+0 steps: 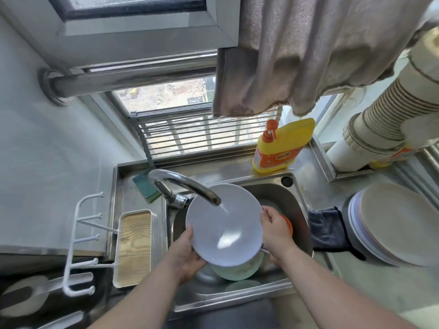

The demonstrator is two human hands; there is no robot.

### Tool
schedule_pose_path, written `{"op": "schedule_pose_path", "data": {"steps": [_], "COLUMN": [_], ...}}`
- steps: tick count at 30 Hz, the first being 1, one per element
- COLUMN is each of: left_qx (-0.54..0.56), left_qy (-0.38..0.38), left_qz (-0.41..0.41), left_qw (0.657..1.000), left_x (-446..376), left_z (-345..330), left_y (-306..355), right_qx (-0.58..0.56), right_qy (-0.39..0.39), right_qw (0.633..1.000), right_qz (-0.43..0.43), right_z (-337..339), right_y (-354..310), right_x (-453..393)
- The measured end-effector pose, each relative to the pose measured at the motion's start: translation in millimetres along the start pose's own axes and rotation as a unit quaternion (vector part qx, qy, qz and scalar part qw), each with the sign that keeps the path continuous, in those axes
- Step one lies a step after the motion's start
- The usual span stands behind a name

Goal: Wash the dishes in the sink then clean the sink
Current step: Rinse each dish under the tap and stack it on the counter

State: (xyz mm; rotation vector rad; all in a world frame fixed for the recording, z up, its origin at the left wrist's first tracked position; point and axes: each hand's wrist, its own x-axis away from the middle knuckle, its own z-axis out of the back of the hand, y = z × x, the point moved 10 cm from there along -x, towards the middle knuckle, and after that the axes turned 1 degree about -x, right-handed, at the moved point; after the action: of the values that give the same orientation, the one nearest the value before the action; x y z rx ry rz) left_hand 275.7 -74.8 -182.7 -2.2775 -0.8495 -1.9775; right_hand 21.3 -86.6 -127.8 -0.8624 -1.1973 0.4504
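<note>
I hold a pale lavender plate (224, 225) tilted over the steel sink (280, 193), under water running from the curved tap (187, 184). My left hand (184, 255) grips the plate's lower left rim. My right hand (275, 231) grips its right rim. Beneath the plate, a light green dish (237, 271) lies in the basin, and an orange item (288, 224) shows behind my right hand. A green sponge (146, 188) lies on the ledge left of the tap.
A yellow detergent bottle (282, 146) stands behind the sink. A dark cloth (329, 230) lies on the right counter beside a stack of plates (394, 224). A wooden tray (134, 248) and a white hook rack (82, 243) sit at the left. A towel (308, 53) hangs above.
</note>
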Motion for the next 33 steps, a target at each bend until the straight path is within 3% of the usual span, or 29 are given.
{"op": "schedule_pose_path", "data": {"steps": [8,14,19,25,33], "left_qx": [0.025,-0.035,-0.066,-0.070,0.051], "left_qy": [-0.059,-0.101,-0.087,-0.051,-0.012], "left_qz": [0.068,0.081,0.049,0.030,0.130], "left_qw": [0.996,0.991,0.993,0.996,0.990], "left_x": [-1,1,2,-3,0], "left_z": [-69,-64,-38,-9,-6], "left_y": [-41,-41,-9,15,-36], "right_qx": [0.072,-0.017,-0.101,-0.117,-0.144], "right_qy": [0.002,0.047,0.018,-0.020,0.004], "right_qw": [0.996,0.997,0.976,0.966,0.951], "right_qz": [0.061,-0.051,-0.195,-0.230,-0.273], "right_z": [56,77,36,1,17], "right_y": [-28,25,85,90,69], "right_x": [11,8,22,38,37]}}
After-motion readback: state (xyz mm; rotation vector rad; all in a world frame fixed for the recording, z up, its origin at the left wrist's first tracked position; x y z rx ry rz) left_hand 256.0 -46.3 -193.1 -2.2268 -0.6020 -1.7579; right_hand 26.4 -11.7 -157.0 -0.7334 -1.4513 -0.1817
